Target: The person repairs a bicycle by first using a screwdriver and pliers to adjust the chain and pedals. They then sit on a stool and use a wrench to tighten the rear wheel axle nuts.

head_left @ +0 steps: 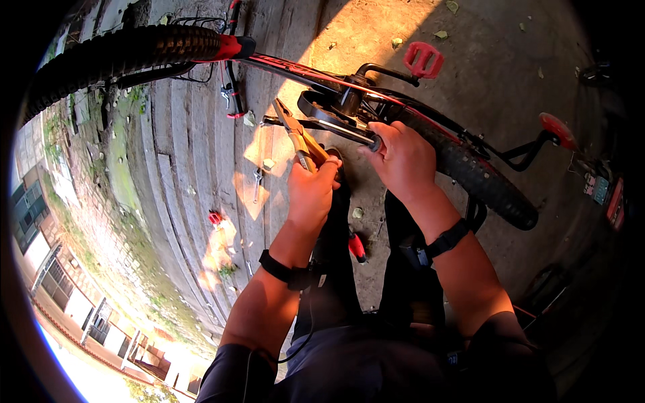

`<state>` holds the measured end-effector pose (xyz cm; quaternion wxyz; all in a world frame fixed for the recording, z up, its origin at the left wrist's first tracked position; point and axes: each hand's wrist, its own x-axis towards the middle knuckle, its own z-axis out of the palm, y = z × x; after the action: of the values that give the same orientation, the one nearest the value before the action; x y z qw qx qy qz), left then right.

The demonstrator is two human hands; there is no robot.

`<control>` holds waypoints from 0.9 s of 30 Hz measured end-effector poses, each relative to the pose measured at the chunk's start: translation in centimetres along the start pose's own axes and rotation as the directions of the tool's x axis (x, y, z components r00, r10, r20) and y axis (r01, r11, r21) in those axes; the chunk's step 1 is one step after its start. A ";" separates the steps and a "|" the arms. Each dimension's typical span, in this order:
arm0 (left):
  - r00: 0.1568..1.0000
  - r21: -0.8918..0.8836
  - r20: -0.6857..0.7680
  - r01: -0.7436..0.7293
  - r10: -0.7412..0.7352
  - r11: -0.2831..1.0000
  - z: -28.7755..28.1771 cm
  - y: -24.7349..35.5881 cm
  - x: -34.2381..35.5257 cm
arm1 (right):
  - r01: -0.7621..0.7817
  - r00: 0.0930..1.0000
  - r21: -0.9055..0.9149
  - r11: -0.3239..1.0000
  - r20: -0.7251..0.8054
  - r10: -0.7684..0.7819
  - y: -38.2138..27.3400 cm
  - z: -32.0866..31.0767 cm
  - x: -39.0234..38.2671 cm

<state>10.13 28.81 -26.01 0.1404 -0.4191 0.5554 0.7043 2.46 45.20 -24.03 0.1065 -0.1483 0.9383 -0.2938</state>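
The pliers (295, 134), yellow-handled, sit closed in the left hand (312, 188), whose fingers wrap the grips, nose pointing at the black crank arm (336, 127) of a red-framed bicycle (289, 67) lying on the concrete ground (201, 134). The right hand (402, 161) closes its fingers round the crank's near end. A firm hold there would likely keep the crank from turning while the nose bites squarely. A red pedal (423, 59) stands beyond; a red-handled tool (357, 247) lies between the legs. No readable labels show.
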 end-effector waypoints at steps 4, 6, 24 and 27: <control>0.998 0.098 -0.061 0.030 -0.024 0.995 -0.1 1.2 -1.5 | -0.018 0.993 0.044 0.999 -0.117 0.023 1.3 1.8 -1.5; 0.998 0.161 -0.040 0.044 -0.038 0.986 -0.6 1.5 -1.9 | -0.004 0.991 0.034 0.999 -0.135 0.008 1.4 1.9 -1.6; 0.877 0.843 0.370 -0.455 0.306 0.287 -4.9 7.1 -1.2 | 0.062 0.995 0.068 0.996 -0.087 -0.056 1.1 1.8 -2.6; 0.862 0.876 0.476 -0.483 0.176 -0.002 -5.7 10.2 -0.7 | 0.079 0.992 0.048 0.996 -0.101 -0.074 1.4 1.9 -2.6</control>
<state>6.24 20.38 -18.83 0.2749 0.0137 0.9399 0.2019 5.16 46.19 -26.04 0.0521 -0.1666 0.9280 -0.3291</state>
